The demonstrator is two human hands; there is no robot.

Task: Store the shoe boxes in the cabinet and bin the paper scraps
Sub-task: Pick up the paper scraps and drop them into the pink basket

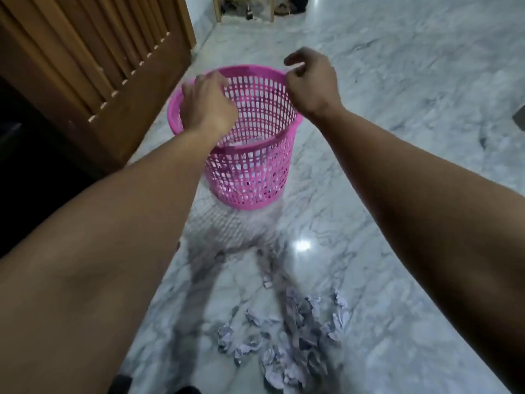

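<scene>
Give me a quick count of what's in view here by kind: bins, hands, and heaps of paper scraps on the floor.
Bin: 1
Hands: 2, the left hand and the right hand
Heap of scraps: 1
Total: 4

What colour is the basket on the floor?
Pink. The basket, with its grid of holes, shows clearly in the head view.

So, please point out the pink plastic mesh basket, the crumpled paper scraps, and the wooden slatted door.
pink plastic mesh basket (250,177): head view, front wall.
crumpled paper scraps (287,345): head view, pile's middle.
wooden slatted door (85,61): head view, slats.
</scene>
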